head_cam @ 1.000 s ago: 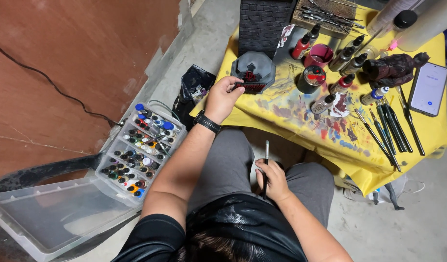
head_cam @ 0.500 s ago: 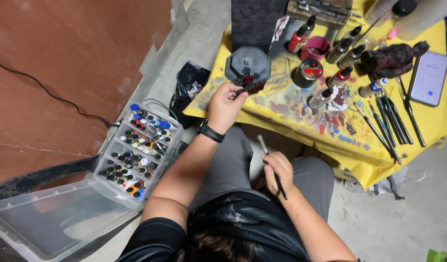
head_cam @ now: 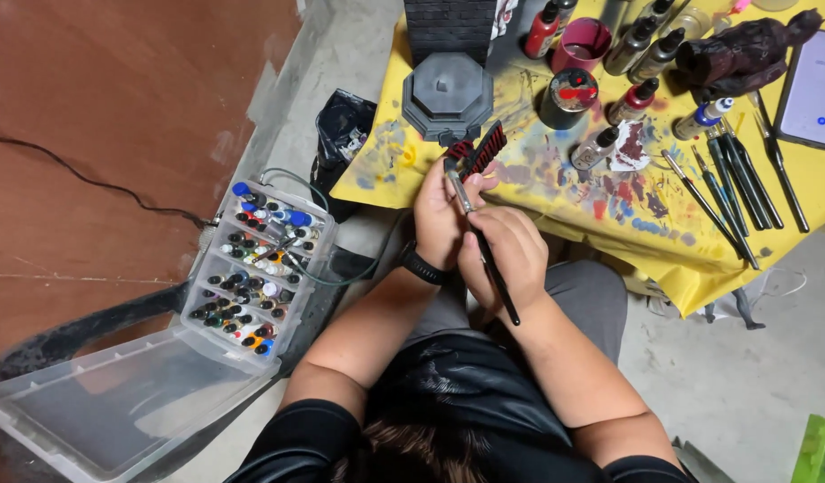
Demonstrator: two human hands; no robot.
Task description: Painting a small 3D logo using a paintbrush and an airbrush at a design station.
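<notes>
My left hand [head_cam: 439,215] holds a small dark miniature part with red stripes [head_cam: 480,149] up over the near edge of the yellow-covered table [head_cam: 699,259]. My right hand [head_cam: 506,255] grips a thin black paintbrush [head_cam: 484,246], its tip at the miniature part. Both hands are close together above my lap. A black watch sits on my left wrist [head_cam: 421,266].
A grey octagonal base [head_cam: 446,89], paint bottles [head_cam: 633,100], a row of brushes [head_cam: 735,183], a dark figurine [head_cam: 744,54] and a phone [head_cam: 813,89] lie on the paint-stained cloth. An open clear plastic case of small paint bottles [head_cam: 251,268] sits on the floor at left.
My left hand lifted the striped part off the table toward me. My right hand rose from my lap with the brush and met it.
</notes>
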